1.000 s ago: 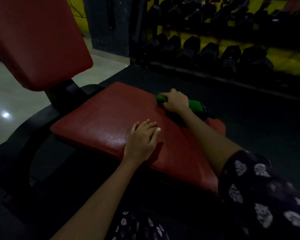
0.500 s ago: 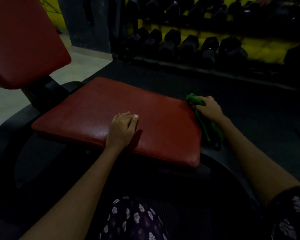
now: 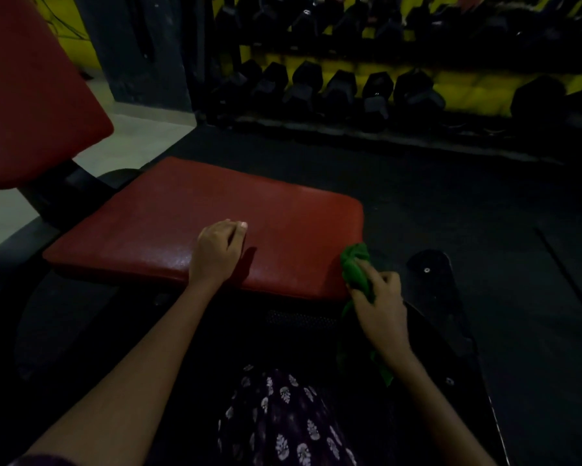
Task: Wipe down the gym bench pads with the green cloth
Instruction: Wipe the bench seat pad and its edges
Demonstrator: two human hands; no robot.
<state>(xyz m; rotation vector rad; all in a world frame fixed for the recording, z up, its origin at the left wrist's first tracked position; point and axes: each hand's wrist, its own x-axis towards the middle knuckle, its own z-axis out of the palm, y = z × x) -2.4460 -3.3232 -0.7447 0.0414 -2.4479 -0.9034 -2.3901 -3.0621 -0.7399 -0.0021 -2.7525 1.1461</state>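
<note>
Right hand grip: the right hand [image 3: 378, 302] is clutching the green cloth [image 3: 356, 269], fingers curled round the bunched fabric, a loose tail hanging below the wrist.
Cloth position: it is touching the near right corner of the red seat pad [image 3: 188, 213], at its side edge, not on top.
Left hand: the left hand [image 3: 217, 252] is resting on the seat pad near its front edge, fingers loosely bent, gripping nothing.
Back pad: the red back pad [image 3: 30, 95] is standing tilted at far left, well apart from both hands.
Progress: judging by the cloth's place, the seat's edge is being wiped; the back pad is probably waiting. The dim light is hiding any wipe marks.
Surroundings: dumbbells [image 3: 333, 85] are lining the rack behind.
</note>
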